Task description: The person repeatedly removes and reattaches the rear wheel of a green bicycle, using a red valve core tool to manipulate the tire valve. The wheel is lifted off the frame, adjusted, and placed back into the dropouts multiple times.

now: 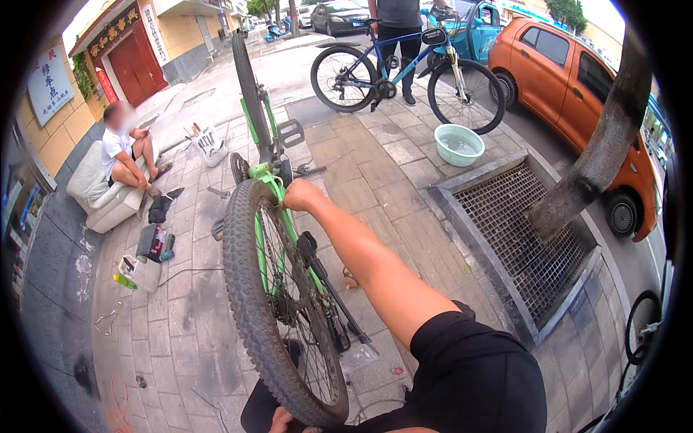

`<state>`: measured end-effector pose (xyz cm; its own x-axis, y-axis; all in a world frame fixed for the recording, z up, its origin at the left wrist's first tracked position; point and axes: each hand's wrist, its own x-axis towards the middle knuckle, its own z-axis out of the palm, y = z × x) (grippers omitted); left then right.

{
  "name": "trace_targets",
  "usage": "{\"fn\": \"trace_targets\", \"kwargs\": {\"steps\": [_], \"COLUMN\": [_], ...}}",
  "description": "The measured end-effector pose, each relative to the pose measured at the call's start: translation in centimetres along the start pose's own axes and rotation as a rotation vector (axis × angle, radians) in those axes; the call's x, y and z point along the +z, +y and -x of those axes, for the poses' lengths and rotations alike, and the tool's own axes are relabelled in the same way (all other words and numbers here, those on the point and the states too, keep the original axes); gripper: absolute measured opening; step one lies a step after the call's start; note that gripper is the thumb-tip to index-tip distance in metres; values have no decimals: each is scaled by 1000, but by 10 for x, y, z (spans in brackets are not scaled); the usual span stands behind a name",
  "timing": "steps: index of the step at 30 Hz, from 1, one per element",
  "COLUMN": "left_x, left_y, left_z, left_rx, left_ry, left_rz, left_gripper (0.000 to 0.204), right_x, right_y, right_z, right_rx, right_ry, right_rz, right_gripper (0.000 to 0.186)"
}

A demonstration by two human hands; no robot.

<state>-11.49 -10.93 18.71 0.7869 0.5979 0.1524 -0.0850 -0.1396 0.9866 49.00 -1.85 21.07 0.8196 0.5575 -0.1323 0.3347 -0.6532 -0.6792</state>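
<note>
A green bicycle [268, 173] stands upside down before me, its knobby-tyred wheel [249, 289] nearest and the other wheel [249, 83] farther off. My right arm reaches across to the frame, and my right hand [303, 195] is closed on a green tube near the cranks; its fingertips are hidden behind it. Low in the view, beside the bottom of the near tyre, is part of my left hand [280, 418]; its fingers are mostly out of sight. A black pedal [291, 133] sticks up beyond my right hand. The chain and sprockets [289, 307] show through the near wheel's spokes.
Left, a seated person [123, 148] is on a pale sofa [90, 180], near a toolbox [153, 242] and white container [139, 273]. Right are a water basin [459, 144], a tree grate [520, 224], a trunk [599, 159] and an orange car [556, 58]. Behind, someone stands by a blue bicycle [382, 61].
</note>
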Motion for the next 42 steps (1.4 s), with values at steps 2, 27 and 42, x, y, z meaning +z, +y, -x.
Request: {"fn": "trace_targets", "kwargs": {"steps": [2,27,42], "left_x": [3,9,-1], "left_y": [-3,-5,-31], "left_z": [0,10,45], "left_rx": [4,-68,-179], "left_ry": [17,7,-102], "left_rz": [29,-106,-344], "left_gripper": [44,55,47], "right_x": [-6,-3,8], "right_y": [2,29,21], "right_z": [4,-23,-16], "right_rx": [9,-5,-28], "right_ry": [-9,48,131], "right_rz": [-20,-10,12], "right_gripper": [41,44,37]}}
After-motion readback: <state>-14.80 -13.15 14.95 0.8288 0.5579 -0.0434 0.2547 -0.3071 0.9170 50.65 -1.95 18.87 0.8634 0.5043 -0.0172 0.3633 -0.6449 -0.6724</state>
